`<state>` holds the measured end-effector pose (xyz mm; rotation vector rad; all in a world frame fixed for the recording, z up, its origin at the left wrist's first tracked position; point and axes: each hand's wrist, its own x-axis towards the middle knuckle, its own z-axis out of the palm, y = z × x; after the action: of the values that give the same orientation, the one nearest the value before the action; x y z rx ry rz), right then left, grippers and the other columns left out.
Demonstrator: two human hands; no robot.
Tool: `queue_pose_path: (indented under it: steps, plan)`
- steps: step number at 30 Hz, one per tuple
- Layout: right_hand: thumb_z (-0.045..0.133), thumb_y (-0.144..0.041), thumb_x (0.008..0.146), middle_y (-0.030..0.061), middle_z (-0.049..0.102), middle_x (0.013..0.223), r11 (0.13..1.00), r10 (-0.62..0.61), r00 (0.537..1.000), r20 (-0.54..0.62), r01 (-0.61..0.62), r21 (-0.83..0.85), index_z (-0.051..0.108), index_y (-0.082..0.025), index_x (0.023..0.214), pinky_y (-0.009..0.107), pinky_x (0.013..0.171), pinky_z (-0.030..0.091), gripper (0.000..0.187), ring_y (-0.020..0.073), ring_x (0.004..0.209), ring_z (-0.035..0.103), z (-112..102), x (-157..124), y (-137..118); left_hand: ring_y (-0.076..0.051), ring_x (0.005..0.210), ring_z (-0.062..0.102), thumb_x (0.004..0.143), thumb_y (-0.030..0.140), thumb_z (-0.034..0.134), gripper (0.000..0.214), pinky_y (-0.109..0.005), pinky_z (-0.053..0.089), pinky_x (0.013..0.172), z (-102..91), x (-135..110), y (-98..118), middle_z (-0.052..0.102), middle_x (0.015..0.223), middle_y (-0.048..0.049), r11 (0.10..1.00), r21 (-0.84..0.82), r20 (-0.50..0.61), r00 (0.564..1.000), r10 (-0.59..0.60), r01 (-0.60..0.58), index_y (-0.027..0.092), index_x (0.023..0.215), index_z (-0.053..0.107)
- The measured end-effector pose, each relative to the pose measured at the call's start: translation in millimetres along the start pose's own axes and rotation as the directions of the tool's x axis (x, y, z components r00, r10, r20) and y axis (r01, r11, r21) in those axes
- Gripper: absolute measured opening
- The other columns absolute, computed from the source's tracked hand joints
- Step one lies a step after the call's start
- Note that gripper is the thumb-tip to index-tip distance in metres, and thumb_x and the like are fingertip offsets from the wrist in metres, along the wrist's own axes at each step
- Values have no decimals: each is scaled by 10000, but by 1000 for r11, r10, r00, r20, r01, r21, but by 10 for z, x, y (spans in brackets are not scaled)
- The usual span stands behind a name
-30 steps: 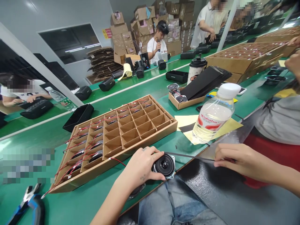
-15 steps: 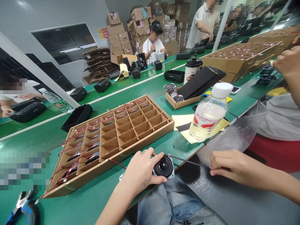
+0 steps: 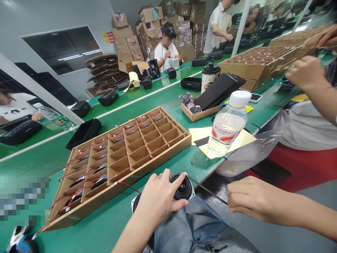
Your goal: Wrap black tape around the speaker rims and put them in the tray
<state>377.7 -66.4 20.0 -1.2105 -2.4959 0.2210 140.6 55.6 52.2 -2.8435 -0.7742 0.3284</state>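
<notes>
At the near table edge my left hand (image 3: pixel 162 193) grips a square-framed speaker (image 3: pixel 184 189), fingers across its black cone and thumb at its lower side. A thin black strip (image 3: pixel 210 191) runs taut from this speaker's upper right corner to my right hand (image 3: pixel 250 198), whose closed fingers pinch its end over the gap beside my lap. Partly hidden under my left wrist lies a second speaker (image 3: pixel 135 203), with a red wire (image 3: pixel 129 186) near it. Beyond my left hand stands a divided cardboard tray (image 3: pixel 163 157); wired speakers fill several compartments on its left and far side.
A water bottle (image 3: pixel 228 126) stands on yellow sheets (image 3: pixel 244 138) right of the tray. Behind it, a small box (image 3: pixel 204 114) holds speakers and black strips. Blue-handled pliers (image 3: pixel 22 242) lie at lower left. A co-worker's hands (image 3: pixel 306 73) are at the right.
My right hand sits slightly lower, still pinching the strip. More of the second speaker shows under my left wrist. The whole view has shifted a little; the tray and bottle appear further left.
</notes>
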Motion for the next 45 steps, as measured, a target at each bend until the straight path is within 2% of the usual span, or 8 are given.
queue_pose_path:
  steps: [7,13,16,19,24,30,39,45]
  plan:
    - [324,-248,959,-5,517,646,990,-68,998,2,67,125,538,-168,752,231,517,310,308,103,576,450,-94,174,0,-207,689,567,779,560,494,616,-339,415,657,-28,16,203,516,893,-65,991,53,23,992,-127,125,369,1328,287]
    - [337,-295,955,11,535,669,999,51,990,-131,-49,17,539,-152,725,205,510,323,338,92,570,484,-170,314,291,-282,747,587,715,682,462,849,-400,437,672,-78,108,251,569,863,-117,927,-81,84,930,-359,365,160,1358,274]
    - [347,-329,949,13,543,673,995,95,986,-139,-90,45,547,-154,725,199,522,343,347,96,581,501,-179,343,371,-312,869,586,644,676,558,920,-423,454,724,-95,86,-16,556,1075,-149,915,-301,123,962,-243,270,124,1334,304]
    - [383,-353,934,17,556,681,984,160,975,-155,-145,102,553,-158,730,201,541,368,329,106,606,517,-180,333,414,-235,1112,485,661,532,657,784,-343,406,889,-65,71,-283,421,1323,-63,902,-426,67,997,-43,67,210,1303,344]
    - [431,-321,917,19,562,684,971,206,960,-192,-177,159,547,-156,723,205,552,379,280,112,622,526,-160,304,461,-134,1185,420,662,501,662,677,-252,345,917,8,130,-395,453,1317,58,884,-458,19,993,116,-94,286,1249,402]
    - [474,-324,896,1,556,651,953,262,952,-161,-228,200,539,-161,709,201,526,369,257,105,589,514,-95,270,467,-186,1040,519,650,568,620,674,-299,364,761,40,126,-374,496,1276,35,897,-416,-26,988,150,-147,249,1217,444]
    - [468,-289,901,0,558,678,952,233,967,-105,-204,230,540,-164,725,198,539,368,229,100,607,518,-34,258,416,-185,901,549,676,585,607,640,-328,378,763,13,96,-287,535,1180,24,934,-341,-24,994,103,-105,239,1198,474]
    - [366,-372,938,15,555,665,976,176,978,-113,-158,153,546,-156,707,204,504,362,364,103,573,521,-46,312,367,-200,834,548,679,596,602,646,-348,408,745,15,47,-204,545,1135,9,958,-280,-25,998,58,-62,257,1211,466]
